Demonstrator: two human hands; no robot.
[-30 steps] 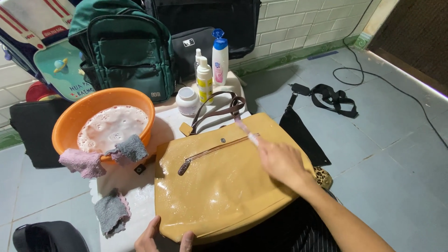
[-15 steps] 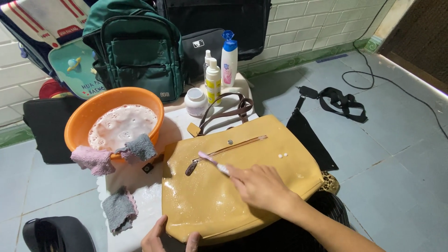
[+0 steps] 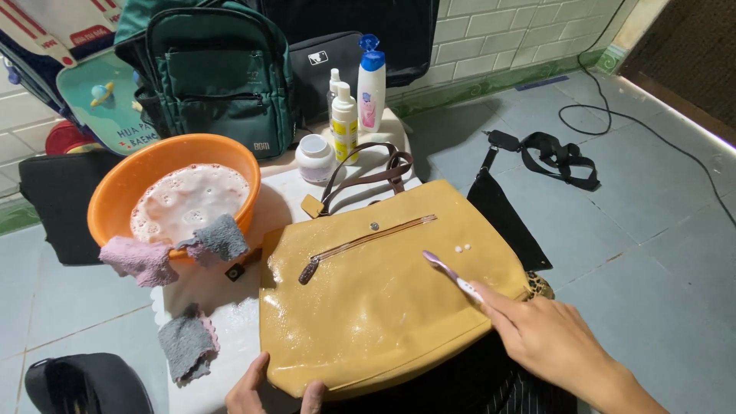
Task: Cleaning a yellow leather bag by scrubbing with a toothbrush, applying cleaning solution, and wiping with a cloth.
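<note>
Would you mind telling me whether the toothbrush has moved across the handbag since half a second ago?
Yes. The toothbrush in the right hand has gone from beside the zipper pull rightward, and now sits below the two white dots on the tan handbag.

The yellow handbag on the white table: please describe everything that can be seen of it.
The glossy mustard-yellow handbag looks like patent leather and lies flat, its surface wet and shiny. A slanted zip with a brown pull crosses its upper part, below a small metal stud. Brown handles curve up from its top edge, with a tan tag beside them. Two small white dabs sit near the right side. The left hand grips its lower edge; the right hand holds a purple-headed toothbrush over it.
</note>
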